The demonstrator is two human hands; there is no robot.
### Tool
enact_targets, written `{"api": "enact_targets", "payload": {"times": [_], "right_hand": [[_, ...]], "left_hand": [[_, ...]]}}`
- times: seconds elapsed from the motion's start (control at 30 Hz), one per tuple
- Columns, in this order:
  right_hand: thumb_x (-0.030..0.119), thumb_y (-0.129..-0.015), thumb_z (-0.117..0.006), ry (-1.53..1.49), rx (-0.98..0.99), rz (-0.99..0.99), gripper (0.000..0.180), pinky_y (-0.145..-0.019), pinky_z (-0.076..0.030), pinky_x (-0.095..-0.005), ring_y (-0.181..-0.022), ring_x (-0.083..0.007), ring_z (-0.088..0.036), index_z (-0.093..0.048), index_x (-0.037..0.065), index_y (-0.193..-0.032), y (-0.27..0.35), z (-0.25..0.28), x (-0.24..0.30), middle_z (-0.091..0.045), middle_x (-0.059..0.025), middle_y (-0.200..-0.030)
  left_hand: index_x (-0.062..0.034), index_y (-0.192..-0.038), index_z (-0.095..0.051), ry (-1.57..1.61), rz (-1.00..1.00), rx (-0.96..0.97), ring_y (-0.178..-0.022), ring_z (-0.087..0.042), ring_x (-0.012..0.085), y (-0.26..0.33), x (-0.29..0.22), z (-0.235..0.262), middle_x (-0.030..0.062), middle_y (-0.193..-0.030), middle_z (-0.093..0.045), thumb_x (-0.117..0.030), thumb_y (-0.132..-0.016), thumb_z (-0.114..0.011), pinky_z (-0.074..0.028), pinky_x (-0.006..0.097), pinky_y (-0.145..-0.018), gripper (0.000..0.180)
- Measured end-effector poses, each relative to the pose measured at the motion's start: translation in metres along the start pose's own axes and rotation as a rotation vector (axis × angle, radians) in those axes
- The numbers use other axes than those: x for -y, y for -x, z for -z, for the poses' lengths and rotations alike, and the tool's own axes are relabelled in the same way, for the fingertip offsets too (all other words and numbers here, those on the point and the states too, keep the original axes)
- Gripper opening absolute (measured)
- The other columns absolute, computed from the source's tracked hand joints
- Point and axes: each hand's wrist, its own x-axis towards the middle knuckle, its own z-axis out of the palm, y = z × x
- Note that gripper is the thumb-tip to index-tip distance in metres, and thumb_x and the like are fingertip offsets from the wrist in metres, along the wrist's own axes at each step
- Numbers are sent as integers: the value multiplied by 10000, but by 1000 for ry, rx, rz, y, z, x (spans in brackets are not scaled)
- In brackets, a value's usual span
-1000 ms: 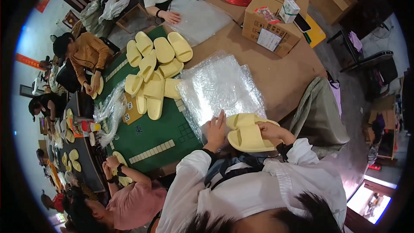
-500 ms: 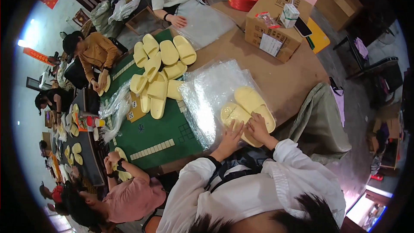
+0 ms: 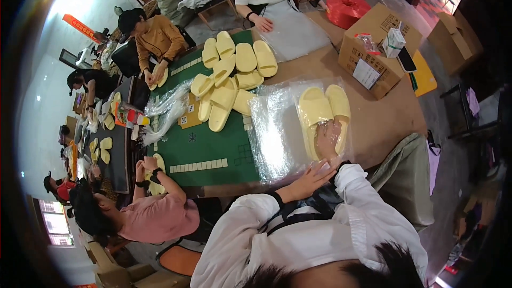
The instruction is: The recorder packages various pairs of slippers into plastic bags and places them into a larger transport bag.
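One pair of pale yellow foam slippers (image 3: 322, 113) lies inside the clear plastic bag (image 3: 277, 133) on the brown tabletop (image 3: 384, 117), right hand (image 3: 328, 138) pressing them, left hand (image 3: 314, 177) flattening the bag's near edge; the loose yellow slipper pile (image 3: 232, 74) far-left remains unbagged.

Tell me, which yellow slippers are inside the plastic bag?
The pair of yellow slippers under the person's right hand, lying side by side inside the clear plastic bag. The pile of slippers on the green mat lies bare.
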Motion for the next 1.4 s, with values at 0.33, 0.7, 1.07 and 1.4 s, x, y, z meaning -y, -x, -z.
{"api": "enact_targets", "payload": {"times": [0.33,0.7,1.07,1.4], "right_hand": [[147,-779,-535,299,144,-157,286,-786,-377,-492,-928,-421,-460,-520,-9,-1019,1,23,-56,-470,-240,-1076],[216,-803,-494,507,353,168,397,-902,-375,-476,-1065,-392,-464,-497,43,-1160,1,90,-180,-457,-247,-1192],[265,-841,-561,-397,1468,-266,398,-871,-426,-332,-1015,-254,-547,-528,10,-1144,-6,110,-29,-587,-141,-1074],[392,-740,-604,431,578,-457,820,-999,-261,-505,-1219,-338,-368,-225,28,-1369,-2,-50,-80,-384,-184,-1321]], "left_hand": [[-103,-1425,-130,296,24,-45,-1370,-81,296,-25,-20,-6,76,-1487,-94,112,-590,-508,-155,509,-1057,942],[-28,-1368,-236,0,1009,-608,-1312,-194,373,13,77,-56,189,-1403,-259,-283,-785,-603,-136,546,-1044,734],[9,-1362,-142,517,1694,-672,-1253,-279,386,72,163,-47,227,-1351,-299,-517,-628,-723,-284,509,-979,1073],[68,-1153,-403,710,1357,-971,-987,-542,279,42,161,-53,206,-1110,-506,-177,-693,-734,-458,393,-798,617]]}}
